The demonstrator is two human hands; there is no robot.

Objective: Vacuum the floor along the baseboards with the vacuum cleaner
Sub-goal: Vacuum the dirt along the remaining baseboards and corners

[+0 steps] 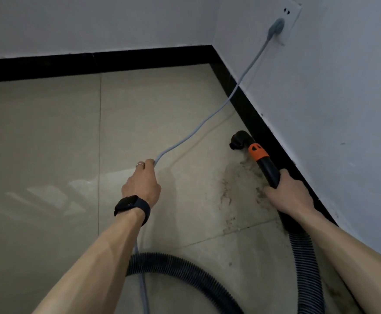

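Right hand (pixel 286 196) clenched on stiff, probably light wand (pixel 268 171); nozzle (pixel 239 140) just beside baseboard (pixel 252 120). Left hand (pixel 140 184) grasping limp cord (pixel 212 114), well apart from baseboard. Wand grip looks apt.

The floor (pixel 49 132) is open on its left side and along the far baseboard (pixel 94 64). A grey power cord (pixel 254 62) slants across the far-right corner, down from the wall outlet (pixel 292 19). The vacuum wand (pixel 267 168) and ribbed hose (pixel 173 261) take up the right and near edges.
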